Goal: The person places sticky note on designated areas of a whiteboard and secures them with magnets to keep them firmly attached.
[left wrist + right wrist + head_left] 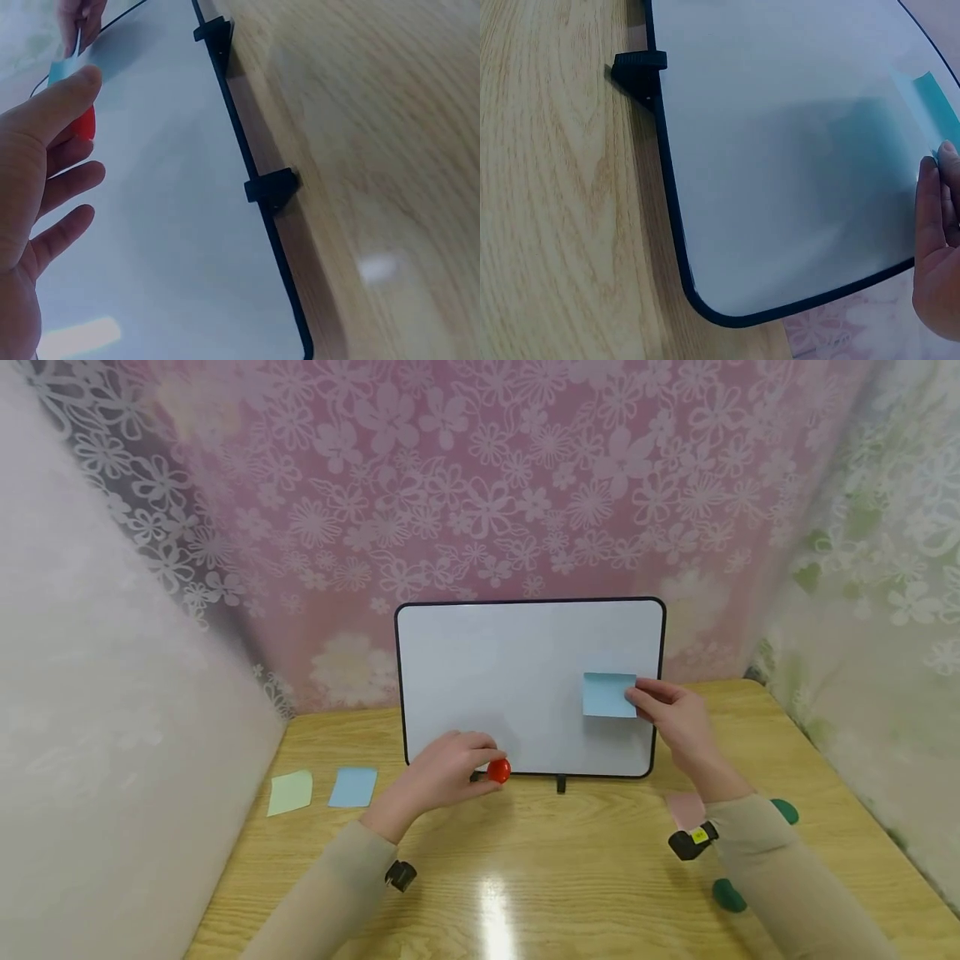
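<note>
A small whiteboard (pixel 487 685) with a black frame stands upright on the table. My right hand (pixel 678 718) pinches the right edge of a blue sticky note (pixel 606 695) in front of the board's right part. The right wrist view shows the note (pixel 939 101) held apart from the white surface, its shadow falling on the board. My left hand (pixel 453 768) holds a round red magnet (pixel 498 770) between thumb and fingers, near the board's lower edge. In the left wrist view the thumb partly covers the red magnet (pixel 85 124), and the other fingers are spread.
Green (pixel 290 792) and blue sticky notes (pixel 352 787) lie at the left of the table (pixel 585 877). A pink note (pixel 686 810) and two dark green round pieces (pixel 729 896) lie by the right forearm. Black feet (pixel 561 784) support the board.
</note>
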### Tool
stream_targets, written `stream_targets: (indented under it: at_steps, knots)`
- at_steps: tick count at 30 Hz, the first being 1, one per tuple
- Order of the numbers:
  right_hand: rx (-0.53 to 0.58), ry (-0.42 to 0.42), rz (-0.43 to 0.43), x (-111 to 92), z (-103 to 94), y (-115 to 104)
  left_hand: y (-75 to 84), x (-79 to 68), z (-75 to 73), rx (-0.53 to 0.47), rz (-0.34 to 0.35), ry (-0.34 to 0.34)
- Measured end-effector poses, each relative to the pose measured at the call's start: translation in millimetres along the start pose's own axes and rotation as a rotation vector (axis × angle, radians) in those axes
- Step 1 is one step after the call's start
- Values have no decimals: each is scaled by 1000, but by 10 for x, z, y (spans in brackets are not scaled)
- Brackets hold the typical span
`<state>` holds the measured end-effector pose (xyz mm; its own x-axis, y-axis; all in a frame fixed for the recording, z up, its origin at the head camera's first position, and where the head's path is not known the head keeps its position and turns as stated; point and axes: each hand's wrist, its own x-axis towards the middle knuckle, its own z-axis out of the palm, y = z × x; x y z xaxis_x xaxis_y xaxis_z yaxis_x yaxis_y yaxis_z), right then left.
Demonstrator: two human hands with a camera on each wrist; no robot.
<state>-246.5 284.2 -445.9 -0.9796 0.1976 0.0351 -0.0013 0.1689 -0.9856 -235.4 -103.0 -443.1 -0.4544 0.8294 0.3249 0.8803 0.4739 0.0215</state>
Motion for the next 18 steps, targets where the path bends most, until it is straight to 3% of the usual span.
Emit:
stream_targets:
  at_steps: [8, 18]
  knots:
    - [-59, 27, -36, 43, 49, -106, 10, 354, -22, 62, -25, 1]
    - [-31, 81, -101, 139, 77, -271, 10, 779, -165, 143, -102, -10]
